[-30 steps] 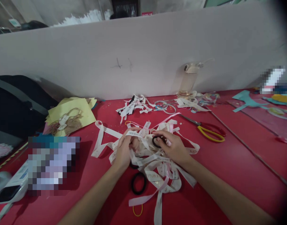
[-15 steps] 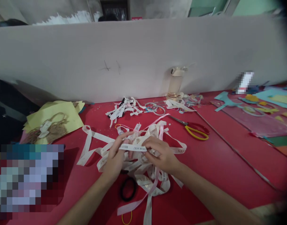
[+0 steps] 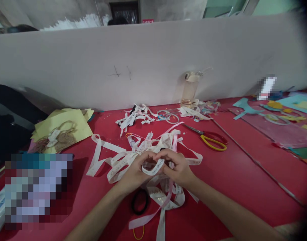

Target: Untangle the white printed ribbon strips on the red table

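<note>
Both hands meet above a loose heap of white and pink printed ribbons (image 3: pixel 118 164). Between them a short white ribbon (image 3: pixel 153 168) with dark lettering, "FOR YOU" readable, curves into a loop. My left hand (image 3: pixel 137 170) is closed on one end, its fingertips touching those of the other hand. My right hand (image 3: pixel 177 167) pinches the lettered end between thumb and fingers. Just below the hands lies a black ring-shaped band (image 3: pixel 140 202). A pink ribbon (image 3: pixel 148 219) trails toward me beside a yellow rubber band (image 3: pixel 138 233).
Scissors (image 3: pixel 213 143) with yellow and red handles lie to the right, near a long thin rod (image 3: pixel 253 159). Ribbon scraps (image 3: pixel 137 117) and a clear bottle (image 3: pixel 190 88) stand by the grey partition (image 3: pixel 148 60). Yellow paper (image 3: pixel 80 127) with twine is at left.
The white ribbon was stretched flat between my hands; now it is bent into a loop. My hands have come together, the left moving right. The view has shifted slightly.
</note>
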`<state>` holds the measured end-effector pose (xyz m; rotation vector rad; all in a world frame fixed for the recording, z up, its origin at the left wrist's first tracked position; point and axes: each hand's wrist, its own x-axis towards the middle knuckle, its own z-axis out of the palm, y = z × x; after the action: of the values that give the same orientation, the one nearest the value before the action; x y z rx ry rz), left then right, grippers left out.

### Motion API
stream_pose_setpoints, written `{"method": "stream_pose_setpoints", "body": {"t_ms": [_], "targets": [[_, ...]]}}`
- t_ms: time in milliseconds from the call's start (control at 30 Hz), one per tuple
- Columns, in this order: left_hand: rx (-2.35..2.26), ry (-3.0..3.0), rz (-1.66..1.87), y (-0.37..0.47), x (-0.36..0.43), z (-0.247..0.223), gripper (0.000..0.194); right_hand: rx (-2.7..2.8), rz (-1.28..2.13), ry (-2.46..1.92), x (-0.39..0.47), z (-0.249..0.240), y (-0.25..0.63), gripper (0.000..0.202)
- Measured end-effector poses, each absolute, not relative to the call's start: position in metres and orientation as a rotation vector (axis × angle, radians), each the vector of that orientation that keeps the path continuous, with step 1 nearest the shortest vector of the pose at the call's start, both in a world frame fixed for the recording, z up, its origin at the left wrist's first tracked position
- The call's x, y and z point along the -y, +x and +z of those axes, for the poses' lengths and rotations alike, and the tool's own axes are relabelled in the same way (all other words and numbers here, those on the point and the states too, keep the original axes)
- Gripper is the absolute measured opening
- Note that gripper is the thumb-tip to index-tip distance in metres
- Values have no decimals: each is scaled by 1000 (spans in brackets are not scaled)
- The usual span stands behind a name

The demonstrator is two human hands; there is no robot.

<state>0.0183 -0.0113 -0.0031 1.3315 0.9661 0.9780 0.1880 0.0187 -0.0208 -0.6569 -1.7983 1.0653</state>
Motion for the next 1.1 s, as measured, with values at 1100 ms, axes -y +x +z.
{"method": "stream_pose_setpoints", "body": {"t_ms": [1100], "targets": [[-534, 998, 877, 3, 10, -11, 19, 599, 1753, -396, -49, -10, 202, 28]]}}
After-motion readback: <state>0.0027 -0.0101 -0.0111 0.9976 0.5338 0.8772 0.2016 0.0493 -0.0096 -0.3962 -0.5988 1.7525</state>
